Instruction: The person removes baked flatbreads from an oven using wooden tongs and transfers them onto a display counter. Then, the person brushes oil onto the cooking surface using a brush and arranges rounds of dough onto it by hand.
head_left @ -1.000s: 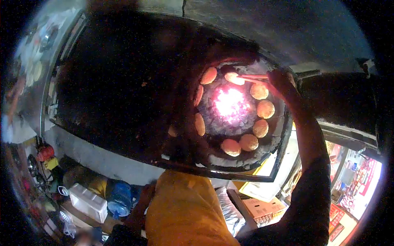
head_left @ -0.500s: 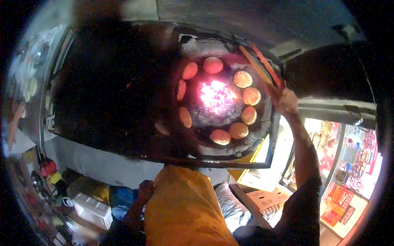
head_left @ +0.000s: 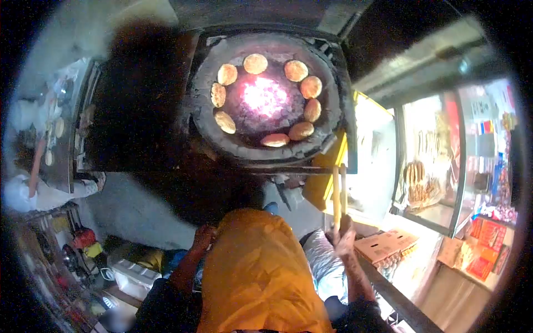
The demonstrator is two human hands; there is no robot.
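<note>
My right hand is closed around the lower end of a pair of wooden tongs, which point up, their tips near the oven's front right corner. Close to the left side of my orange apron, my left hand is curled; its grip is too dark to make out. In front of me, several round flatbreads lie in a ring inside the round clay oven. Glowing coals burn in the middle of that ring. Some breads are browned and look puffed.
A dark counter extends left of the oven. Another person's arm shows at the far left. To the right stand a yellow-framed panel, a glass case with breads, and a cardboard carton. A white box sits low on the left.
My right hand has drawn back from over the oven's right rim with the tongs, down beside my apron. The view has shifted, so the oven sits higher and further left.
</note>
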